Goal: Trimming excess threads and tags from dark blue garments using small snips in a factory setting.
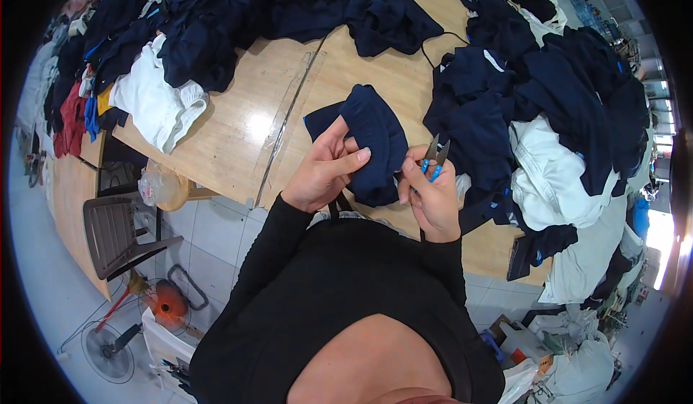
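Note:
A navy blue garment with a gathered, elastic-looking band is held up over the table in front of me. My left hand grips its left side, the thumb lying on the front of the cloth. At its right edge is my right hand, fingers closed around small thread snips with blue grips. The snips' blades point up and stand apart. The right fingertips are close to the cloth's edge; whether they pinch it or a thread I cannot make out.
Wooden tables meet at a seam left of the garment. Navy clothes and white clothes are heaped at right. More navy clothes lie at the far side, with a white garment at left. A chair and fan stand lower left.

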Tool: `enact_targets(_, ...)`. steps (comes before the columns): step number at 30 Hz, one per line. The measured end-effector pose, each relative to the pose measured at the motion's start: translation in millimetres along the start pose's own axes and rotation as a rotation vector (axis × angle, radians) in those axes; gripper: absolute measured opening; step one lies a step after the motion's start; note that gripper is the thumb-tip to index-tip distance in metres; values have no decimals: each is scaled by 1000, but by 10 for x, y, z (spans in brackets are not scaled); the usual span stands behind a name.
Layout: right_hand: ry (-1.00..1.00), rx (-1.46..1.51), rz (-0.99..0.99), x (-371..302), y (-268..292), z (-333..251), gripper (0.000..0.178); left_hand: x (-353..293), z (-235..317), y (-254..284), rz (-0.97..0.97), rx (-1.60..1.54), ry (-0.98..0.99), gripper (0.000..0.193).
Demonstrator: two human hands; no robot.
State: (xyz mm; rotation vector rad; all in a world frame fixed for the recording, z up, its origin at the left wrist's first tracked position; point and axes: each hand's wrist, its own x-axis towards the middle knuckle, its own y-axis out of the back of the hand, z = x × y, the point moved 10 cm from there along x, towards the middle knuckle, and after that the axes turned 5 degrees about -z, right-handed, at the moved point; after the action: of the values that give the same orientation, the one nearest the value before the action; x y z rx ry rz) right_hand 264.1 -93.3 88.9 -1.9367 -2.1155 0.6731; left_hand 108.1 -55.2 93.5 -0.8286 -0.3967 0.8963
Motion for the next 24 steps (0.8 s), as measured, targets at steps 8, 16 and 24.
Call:
enact_targets(8, 109, -109, 31, -51, 69, -178, 20, -56, 9, -101, 9, 52, -23, 71)
enact_targets(16, 91, -96, 60, -122, 95, -86, 21, -27, -109, -43, -35, 224, 108, 62)
enact_targets(24, 97, -6, 192, -52, 134, -83, 14, -104, 181, 170, 394, 565, -176, 19)
